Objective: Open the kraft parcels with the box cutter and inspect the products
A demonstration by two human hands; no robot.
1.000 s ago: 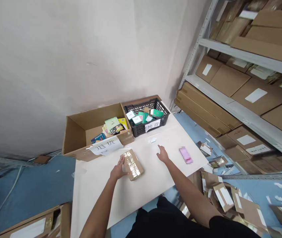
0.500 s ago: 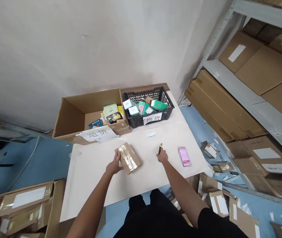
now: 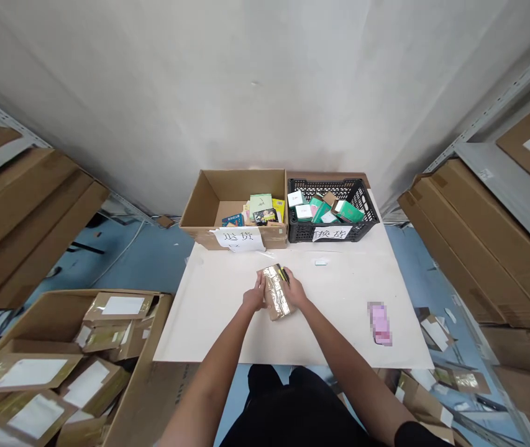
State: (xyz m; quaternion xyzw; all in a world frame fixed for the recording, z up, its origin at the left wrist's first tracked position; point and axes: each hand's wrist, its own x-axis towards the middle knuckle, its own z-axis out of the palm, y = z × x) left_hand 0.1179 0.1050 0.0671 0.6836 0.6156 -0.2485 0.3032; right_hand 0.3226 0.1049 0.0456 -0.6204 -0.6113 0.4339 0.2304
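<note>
A small cardboard box [image 3: 274, 297], sealed with shiny tape, lies at a slant on the white-covered table. At its left edge, my left hand [image 3: 254, 298] grips it with thumb and fingers. My right hand [image 3: 295, 292] is closed round a black and yellow utility knife [image 3: 284, 274] at the box's upper right, and the hand rests against the box's right side. The knife's tip is at the far end of the box; whether the blade touches the tape I cannot tell.
An open carton [image 3: 209, 233] with packets and a black plastic crate [image 3: 299, 233] with green and white boxes stand at the table's back. A blurred pink item [image 3: 380, 323] lies right. A large carton of parcels [image 3: 164, 310] stands left; shelves of cartons [image 3: 483, 242] rise right.
My right hand has brought the utility knife leftward from the bare tabletop to the box. My left hand still holds the box. The head view has turned left.
</note>
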